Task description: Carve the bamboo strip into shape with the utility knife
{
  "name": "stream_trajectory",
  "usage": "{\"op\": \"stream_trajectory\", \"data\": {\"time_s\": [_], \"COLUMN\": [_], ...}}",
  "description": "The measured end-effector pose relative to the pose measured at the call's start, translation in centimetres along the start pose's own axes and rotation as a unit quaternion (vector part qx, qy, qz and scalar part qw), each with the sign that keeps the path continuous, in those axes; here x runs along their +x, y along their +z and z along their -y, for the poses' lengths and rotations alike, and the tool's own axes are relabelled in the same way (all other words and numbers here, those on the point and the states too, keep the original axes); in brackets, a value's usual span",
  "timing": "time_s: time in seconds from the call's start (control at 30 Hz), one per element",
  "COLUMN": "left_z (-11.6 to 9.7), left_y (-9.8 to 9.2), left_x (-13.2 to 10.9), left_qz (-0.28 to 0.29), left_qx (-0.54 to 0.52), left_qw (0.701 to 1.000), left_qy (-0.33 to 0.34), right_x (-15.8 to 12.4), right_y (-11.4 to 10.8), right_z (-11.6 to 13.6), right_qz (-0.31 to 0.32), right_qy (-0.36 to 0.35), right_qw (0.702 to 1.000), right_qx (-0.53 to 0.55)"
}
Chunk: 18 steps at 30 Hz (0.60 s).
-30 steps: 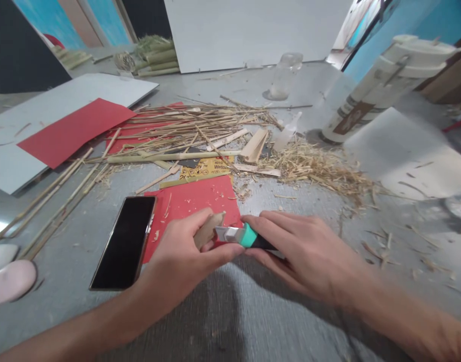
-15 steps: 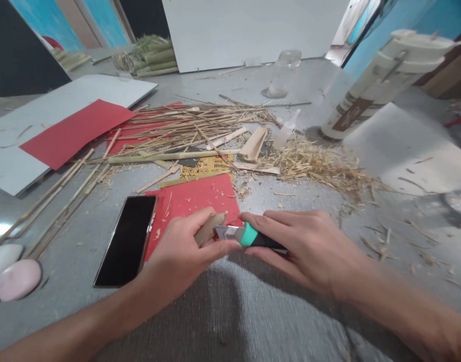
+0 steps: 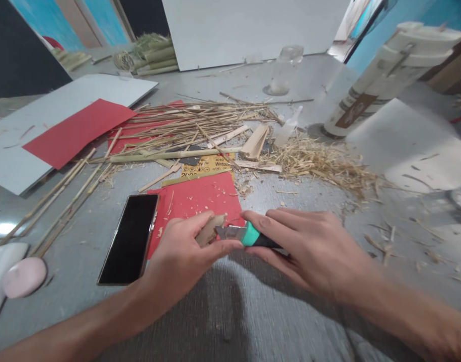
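Observation:
My left hand [image 3: 188,246] pinches a small, flat brownish piece [image 3: 211,229], perhaps dried stalk or wood, between thumb and fingers. In my right hand [image 3: 302,246] is a utility knife [image 3: 250,234] with a black and green handle. Its bare blade points left and lies against or very close to the piece; exact contact cannot be made out. My left thumb rests just under the blade. Beneath and behind the hands lies a red sheet [image 3: 200,198] strewn with pale shavings. A dark-screened phone [image 3: 128,239] lies left of my left hand.
Thin dry stalks [image 3: 170,125] are heaped behind the red sheet, over yellow-backed sandpaper [image 3: 206,167]. Straw-like shavings [image 3: 324,161] spread to the right. A tall white bottle [image 3: 377,85], a clear jar [image 3: 287,70] and a small squeeze bottle [image 3: 289,128] stand beyond. A pink rounded object [image 3: 24,277] sits at left.
The camera view has shifted slightly. Both hands keep their grips, and the knife blade has turned a little against the brownish piece, now looking darker.

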<state>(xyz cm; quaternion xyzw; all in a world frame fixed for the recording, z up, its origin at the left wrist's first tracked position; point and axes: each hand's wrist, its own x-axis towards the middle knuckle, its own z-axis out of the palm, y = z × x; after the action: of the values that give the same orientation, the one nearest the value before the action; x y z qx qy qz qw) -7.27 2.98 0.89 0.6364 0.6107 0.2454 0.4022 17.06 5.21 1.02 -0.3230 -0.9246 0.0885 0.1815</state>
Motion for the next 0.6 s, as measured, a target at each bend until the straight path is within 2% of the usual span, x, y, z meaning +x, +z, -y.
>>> {"op": "stream_trajectory", "data": {"time_s": [0.2, 0.4, 0.6], "left_z": [0.2, 0.1, -0.2], "left_y": [0.0, 0.7, 0.7], "left_x": [-0.1, -0.8, -0.6], "left_qz": [-0.002, 0.012, 0.05], "left_qx": [-0.017, -0.066, -0.147], "left_qw": [1.0, 0.998, 0.985], "left_qy": [-0.015, -0.005, -0.071], "right_x": [-0.4, -0.4, -0.4], "right_y": [0.5, 0.3, 0.0], "right_z": [0.8, 1.3, 0.2], "right_qz": [-0.035, -0.087, -0.066], "right_qy": [0.005, 0.054, 0.059], "right_qw": [0.999, 0.994, 0.996], "right_qx": [-0.038, -0.048, 0.004]}}
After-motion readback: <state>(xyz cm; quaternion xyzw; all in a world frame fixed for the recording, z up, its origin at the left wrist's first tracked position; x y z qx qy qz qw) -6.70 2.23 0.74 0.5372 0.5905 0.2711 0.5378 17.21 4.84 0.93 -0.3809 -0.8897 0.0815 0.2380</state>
